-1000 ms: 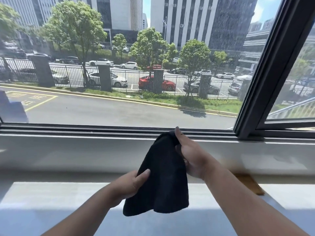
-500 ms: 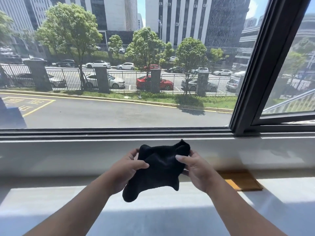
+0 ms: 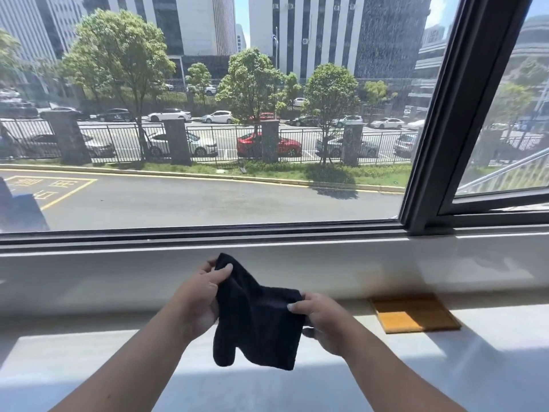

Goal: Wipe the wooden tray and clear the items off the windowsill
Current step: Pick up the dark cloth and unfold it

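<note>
A black cloth (image 3: 258,325) hangs in the air between both hands, above the pale windowsill (image 3: 89,361). My left hand (image 3: 202,295) pinches its upper left corner, held higher. My right hand (image 3: 320,319) grips its right edge, lower down. The cloth droops below the hands in loose folds. A flat wooden tray (image 3: 416,315) lies on the sill to the right of my right hand, partly in sunlight and partly in shade, with nothing on it.
A white ledge (image 3: 118,278) and a dark window frame (image 3: 208,233) run along the back of the sill. A thick dark upright (image 3: 445,120) stands at the right, with an opened pane (image 3: 505,129) beyond it. Street, cars and trees lie outside.
The cloth has been turned and spread: my left hand rose to its upper corner and my right hand dropped to its right edge. The view shifted slightly left.
</note>
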A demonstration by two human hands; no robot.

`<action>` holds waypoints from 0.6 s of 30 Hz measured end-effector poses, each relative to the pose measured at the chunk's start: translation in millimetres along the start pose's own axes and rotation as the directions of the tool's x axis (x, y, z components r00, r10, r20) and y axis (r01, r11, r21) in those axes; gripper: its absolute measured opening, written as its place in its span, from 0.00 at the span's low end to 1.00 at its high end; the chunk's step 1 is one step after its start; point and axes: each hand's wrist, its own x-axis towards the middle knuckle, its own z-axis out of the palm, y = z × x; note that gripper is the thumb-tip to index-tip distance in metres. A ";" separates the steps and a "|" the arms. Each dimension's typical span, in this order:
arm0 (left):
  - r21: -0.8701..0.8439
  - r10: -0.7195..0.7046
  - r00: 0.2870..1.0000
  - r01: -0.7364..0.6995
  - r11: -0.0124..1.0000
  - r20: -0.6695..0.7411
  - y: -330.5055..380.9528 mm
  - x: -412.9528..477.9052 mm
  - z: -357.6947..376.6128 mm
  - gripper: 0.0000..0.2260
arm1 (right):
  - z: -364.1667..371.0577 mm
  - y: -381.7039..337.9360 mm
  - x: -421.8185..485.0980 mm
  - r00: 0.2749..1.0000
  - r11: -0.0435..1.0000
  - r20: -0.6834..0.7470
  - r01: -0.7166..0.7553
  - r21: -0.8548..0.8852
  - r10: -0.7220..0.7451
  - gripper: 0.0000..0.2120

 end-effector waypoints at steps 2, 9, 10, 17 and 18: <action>0.048 -0.034 0.999 0.036 0.998 -0.041 2.7 -0.7 -19.2 0.15 | -6.9 -0.6 1.3 1.000 0.987 -0.019 0.004 0.160 -0.001 0.13; 0.051 -0.092 0.985 0.100 0.994 -0.146 8.4 1.1 -45.5 0.21 | -15.8 -27.0 9.2 0.986 0.944 -0.150 0.116 0.308 -0.073 0.19; 0.106 -0.085 0.986 0.101 0.989 -0.145 6.1 0.2 -45.8 0.23 | -16.9 -29.2 8.7 0.984 0.941 -0.163 0.127 0.315 -0.078 0.24; 0.738 0.215 0.967 -0.046 0.673 -0.136 21.7 -6.7 -59.7 0.09 | -34.4 -50.4 0.2 0.944 0.952 -0.211 0.207 -0.224 -0.255 0.16; 0.824 0.264 0.958 -0.057 0.564 -0.114 23.5 -6.3 -60.6 0.05 | -36.8 -49.1 -0.3 0.928 0.899 -0.228 0.187 -0.395 -0.293 0.14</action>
